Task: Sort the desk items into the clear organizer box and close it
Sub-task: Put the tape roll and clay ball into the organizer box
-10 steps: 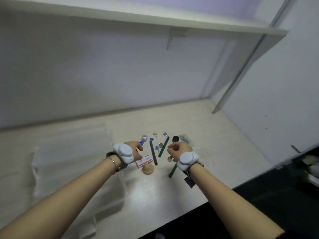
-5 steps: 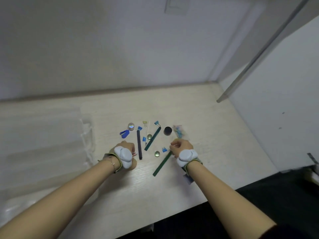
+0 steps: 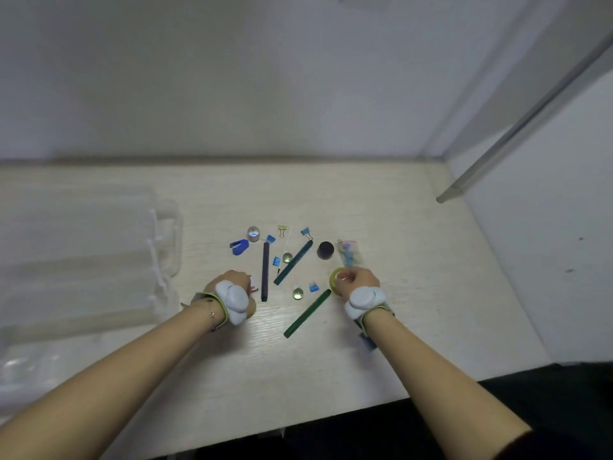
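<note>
The clear organizer box (image 3: 99,260) lies open on the left of the desk. Small items are scattered mid-desk: a blue mini stapler (image 3: 239,246), a dark pen (image 3: 265,271), two green pens (image 3: 294,262) (image 3: 307,313), binder clips (image 3: 306,231), glass beads (image 3: 298,293), a black round piece (image 3: 325,250) and a bag of pins (image 3: 348,254). My left hand (image 3: 232,287) rests curled on the desk over a small white and red item (image 3: 252,283), mostly hidden. My right hand (image 3: 360,282) grips a yellow-green tape roll (image 3: 335,280) just below the bag.
A silver cylinder (image 3: 253,234) and a yellow clip (image 3: 282,229) lie at the far side of the cluster. A wall runs behind the desk and a slanted metal bar (image 3: 497,151) meets its right rear corner. The desk's front edge is near my forearms.
The view has tilted down onto the desk. My left hand has lowered with the white and red item onto the desk. My right hand has shifted right, toward the bag of pins.
</note>
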The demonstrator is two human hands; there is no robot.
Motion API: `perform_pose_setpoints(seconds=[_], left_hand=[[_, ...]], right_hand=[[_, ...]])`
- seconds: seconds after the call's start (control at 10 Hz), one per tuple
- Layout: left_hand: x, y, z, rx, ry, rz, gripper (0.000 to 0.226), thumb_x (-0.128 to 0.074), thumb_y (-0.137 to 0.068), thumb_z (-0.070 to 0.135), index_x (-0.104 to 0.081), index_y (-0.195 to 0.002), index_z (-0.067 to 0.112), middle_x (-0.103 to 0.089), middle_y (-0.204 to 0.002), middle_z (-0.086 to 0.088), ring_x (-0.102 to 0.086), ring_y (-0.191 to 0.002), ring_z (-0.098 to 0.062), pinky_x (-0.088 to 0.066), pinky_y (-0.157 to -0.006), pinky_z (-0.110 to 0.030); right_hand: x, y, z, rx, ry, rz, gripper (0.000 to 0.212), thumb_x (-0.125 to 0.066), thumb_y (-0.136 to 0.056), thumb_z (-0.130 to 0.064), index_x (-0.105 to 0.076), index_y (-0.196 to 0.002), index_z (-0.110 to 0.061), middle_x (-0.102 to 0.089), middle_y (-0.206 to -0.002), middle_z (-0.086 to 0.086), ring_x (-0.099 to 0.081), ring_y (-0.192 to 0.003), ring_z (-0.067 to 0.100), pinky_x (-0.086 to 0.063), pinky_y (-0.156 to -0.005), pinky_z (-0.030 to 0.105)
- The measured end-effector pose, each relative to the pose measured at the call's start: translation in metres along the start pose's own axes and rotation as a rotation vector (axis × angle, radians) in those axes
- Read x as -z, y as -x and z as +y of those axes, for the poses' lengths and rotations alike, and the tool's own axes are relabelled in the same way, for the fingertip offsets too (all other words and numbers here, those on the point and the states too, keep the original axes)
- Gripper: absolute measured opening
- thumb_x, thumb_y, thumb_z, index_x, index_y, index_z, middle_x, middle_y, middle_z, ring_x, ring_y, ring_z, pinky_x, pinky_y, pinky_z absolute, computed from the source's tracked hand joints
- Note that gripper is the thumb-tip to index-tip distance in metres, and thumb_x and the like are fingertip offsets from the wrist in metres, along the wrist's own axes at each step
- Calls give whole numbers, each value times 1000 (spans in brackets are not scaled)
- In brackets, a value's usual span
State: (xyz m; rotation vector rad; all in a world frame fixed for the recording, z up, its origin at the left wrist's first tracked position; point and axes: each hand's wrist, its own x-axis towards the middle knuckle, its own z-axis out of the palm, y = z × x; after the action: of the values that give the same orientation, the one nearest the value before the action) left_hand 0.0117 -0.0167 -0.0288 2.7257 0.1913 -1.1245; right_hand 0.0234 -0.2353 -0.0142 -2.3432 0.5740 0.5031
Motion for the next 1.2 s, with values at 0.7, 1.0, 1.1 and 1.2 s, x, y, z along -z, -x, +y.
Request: perform_pose_setpoints(seconds=[0.7,1.0,1.1,1.2], left_hand=[[27,16,-3,-62,273,117,31,-62,-83,30,-64,-112,17,-65,-117,0,-61,-108,-20,-48,-92,-24],[27,24,-10,-156,365,124,31,-62,-81,26,-64,-110,14,-65,-111,-4,-61,-104,-22,-50,-92,-30],[30,29,-15,-174,368,125,31,-63,-81,27,-64,-110,14,-65,-108,-3,-61,-104,-22,-50,-92,-31],[36,38,-25,-213,364,136,33,-65,-82,25,-63,-112,13,-66,-111,-4,-60,-98,-19,-49,-88,-28]], right_hand=[[-35,-41,14,-174,168,-13,32,-32,-98,-13,-38,-129,-5,-48,-82,10,-59,-101,31,-34,-72,30],[-30,-37,31,-55,381,-11,30,-36,-96,-13,-47,-122,-4,-37,-72,1,-47,-74,26,-39,-71,32],[-26,-25,22,-34,426,-24,29,-46,-91,-13,-54,-118,-5,-46,-100,9,-57,-89,30,-45,-76,32],[-23,-9,12,33,463,-11,25,-47,-90,-11,-58,-111,-3,-41,-123,17,-59,-99,36,-48,-82,33]])
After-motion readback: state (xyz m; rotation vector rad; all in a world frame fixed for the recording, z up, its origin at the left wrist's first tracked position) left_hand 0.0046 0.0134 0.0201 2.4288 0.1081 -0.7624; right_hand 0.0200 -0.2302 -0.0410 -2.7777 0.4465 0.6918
